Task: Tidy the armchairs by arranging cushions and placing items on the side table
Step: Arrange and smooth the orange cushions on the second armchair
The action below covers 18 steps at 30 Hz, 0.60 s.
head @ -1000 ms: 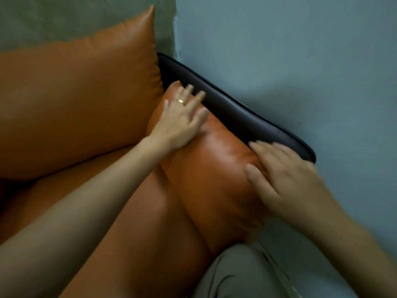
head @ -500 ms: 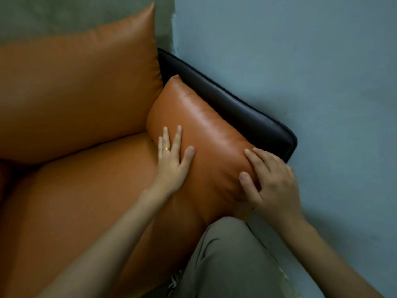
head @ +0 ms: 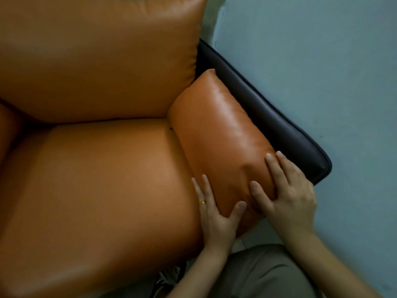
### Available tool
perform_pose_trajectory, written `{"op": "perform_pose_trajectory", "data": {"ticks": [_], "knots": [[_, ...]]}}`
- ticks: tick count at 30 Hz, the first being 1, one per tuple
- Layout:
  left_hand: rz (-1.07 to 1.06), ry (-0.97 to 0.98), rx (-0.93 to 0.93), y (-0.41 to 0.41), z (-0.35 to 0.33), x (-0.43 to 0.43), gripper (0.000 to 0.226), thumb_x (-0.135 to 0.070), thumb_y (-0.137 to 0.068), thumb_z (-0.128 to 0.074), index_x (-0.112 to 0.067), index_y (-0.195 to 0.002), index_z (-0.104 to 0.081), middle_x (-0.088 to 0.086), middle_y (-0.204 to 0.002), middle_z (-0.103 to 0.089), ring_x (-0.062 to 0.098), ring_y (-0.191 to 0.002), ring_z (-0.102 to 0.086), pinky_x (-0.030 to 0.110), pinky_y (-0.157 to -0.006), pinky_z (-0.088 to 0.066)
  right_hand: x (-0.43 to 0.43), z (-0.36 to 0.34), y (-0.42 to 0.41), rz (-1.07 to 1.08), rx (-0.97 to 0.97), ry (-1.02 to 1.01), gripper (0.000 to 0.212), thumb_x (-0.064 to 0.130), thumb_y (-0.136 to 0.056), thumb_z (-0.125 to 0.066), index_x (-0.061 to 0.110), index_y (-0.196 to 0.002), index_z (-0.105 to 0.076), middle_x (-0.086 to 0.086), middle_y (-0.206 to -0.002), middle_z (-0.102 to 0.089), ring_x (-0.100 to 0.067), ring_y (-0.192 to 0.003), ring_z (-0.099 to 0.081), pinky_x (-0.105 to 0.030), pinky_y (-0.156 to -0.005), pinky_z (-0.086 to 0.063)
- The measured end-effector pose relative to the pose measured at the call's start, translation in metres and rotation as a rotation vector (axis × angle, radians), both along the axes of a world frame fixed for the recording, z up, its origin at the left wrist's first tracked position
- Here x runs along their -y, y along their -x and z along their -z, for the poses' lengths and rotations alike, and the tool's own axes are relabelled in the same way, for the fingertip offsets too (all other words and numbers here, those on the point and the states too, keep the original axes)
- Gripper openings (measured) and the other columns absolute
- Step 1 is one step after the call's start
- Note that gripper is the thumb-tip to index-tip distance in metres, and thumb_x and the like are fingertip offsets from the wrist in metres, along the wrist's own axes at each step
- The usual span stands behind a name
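An orange leather side cushion [head: 219,134] lies along the right side of the armchair, against the dark armrest [head: 279,123]. My left hand [head: 217,216] grips its near end from the seat side, fingers pushed between cushion and seat, thumb on top. My right hand [head: 285,190] clasps the same near end from the armrest side, thumb pressing into the leather. A large orange back cushion [head: 103,59] stands upright behind the orange seat cushion [head: 96,190].
A blue-grey wall [head: 322,61] runs close along the right of the armrest. My knee in grey trousers [head: 257,274] is at the seat's front right corner. Another orange cushion edge [head: 6,130] shows at far left.
Both hands slid from the far and middle part of the side cushion down to its near end. The view pulled back and left, showing more of the seat.
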<state>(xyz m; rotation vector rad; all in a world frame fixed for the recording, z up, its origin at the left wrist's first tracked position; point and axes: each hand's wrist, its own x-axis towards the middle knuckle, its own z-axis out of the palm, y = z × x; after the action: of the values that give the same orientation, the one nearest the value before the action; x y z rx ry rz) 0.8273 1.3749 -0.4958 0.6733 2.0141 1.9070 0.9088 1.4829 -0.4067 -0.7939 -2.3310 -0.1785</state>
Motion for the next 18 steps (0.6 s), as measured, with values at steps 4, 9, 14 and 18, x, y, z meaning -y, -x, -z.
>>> {"op": "perform_pose_trajectory", "data": {"ticks": [4, 9, 14, 18], "knots": [[-0.006, 0.025, -0.013, 0.029, 0.003, -0.022, 0.101, -0.087, -0.075, -0.045, -0.053, -0.152, 0.011, -0.015, -0.165, 0.017, 0.007, -0.153, 0.001, 0.031, -0.123, -0.013, -0.015, 0.014, 0.038, 0.027, -0.022, -0.083, 0.061, 0.056, -0.096, -0.047, 0.021, -0.146, -0.045, -0.017, -0.148, -0.048, -0.039, -0.130, -0.048, -0.053, -0.096, -0.039], [0.004, 0.065, -0.055, 0.057, 0.004, -0.035, 0.090, -0.072, -0.087, -0.049, -0.053, -0.153, 0.010, -0.007, -0.167, 0.012, 0.013, -0.153, -0.007, 0.035, -0.122, -0.021, -0.028, 0.024, 0.074, 0.061, -0.033, -0.062, 0.058, 0.054, -0.097, -0.048, 0.026, -0.147, -0.041, -0.016, -0.148, -0.045, -0.039, -0.132, -0.044, -0.055, -0.101, -0.035], [0.144, 0.141, -0.054, 0.062, 0.001, -0.014, 0.094, -0.073, -0.087, -0.050, -0.053, -0.151, 0.015, -0.007, -0.166, 0.016, 0.018, -0.153, -0.007, 0.041, -0.123, -0.021, -0.020, 0.013, 0.061, 0.061, 0.025, 0.024, 0.059, 0.056, -0.096, -0.046, 0.027, -0.147, -0.042, -0.013, -0.151, -0.041, -0.038, -0.135, -0.040, -0.057, -0.105, -0.033], [0.235, 0.337, -0.226, 0.077, 0.008, 0.038, 0.089, -0.073, -0.091, -0.045, -0.043, -0.156, 0.008, -0.011, -0.167, 0.000, 0.010, -0.153, 0.002, 0.042, -0.125, -0.016, -0.001, -0.007, 0.048, 0.148, 0.052, 0.127, 0.064, 0.059, -0.093, -0.041, 0.029, -0.149, -0.042, -0.012, -0.153, -0.042, -0.038, -0.140, -0.035, -0.060, -0.114, -0.023]]}}
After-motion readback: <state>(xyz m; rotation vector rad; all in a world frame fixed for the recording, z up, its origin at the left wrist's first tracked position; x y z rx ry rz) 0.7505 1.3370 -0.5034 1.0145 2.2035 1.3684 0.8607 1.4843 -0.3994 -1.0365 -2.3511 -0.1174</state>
